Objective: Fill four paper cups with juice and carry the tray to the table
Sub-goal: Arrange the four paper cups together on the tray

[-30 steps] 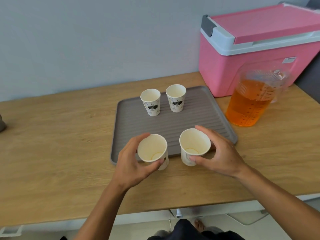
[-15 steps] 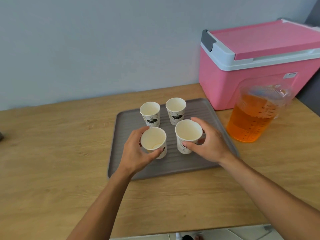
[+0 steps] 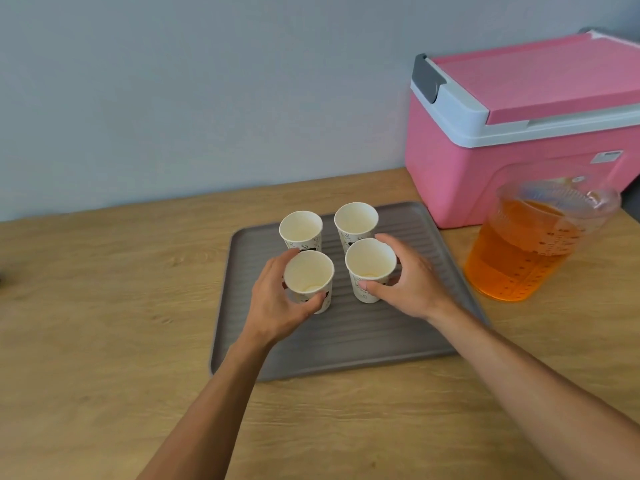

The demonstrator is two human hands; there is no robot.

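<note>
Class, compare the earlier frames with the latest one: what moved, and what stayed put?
Both hands, left hand and right hand, carried the two near cups from the tray's front edge back beside the rear pair. Grips unchanged; pitcher and cooler untouched.

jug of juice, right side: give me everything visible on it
The jug is clear plastic by its look, with printed measuring marks down its wall. It stands upright on the wooden counter, right of the grey tray and in front of the pink cooler. Orange juice fills it well over halfway. The rim looks open; its handle is hard to make out. Neither hand touches it; whether it touches the cooler is unclear.
</note>
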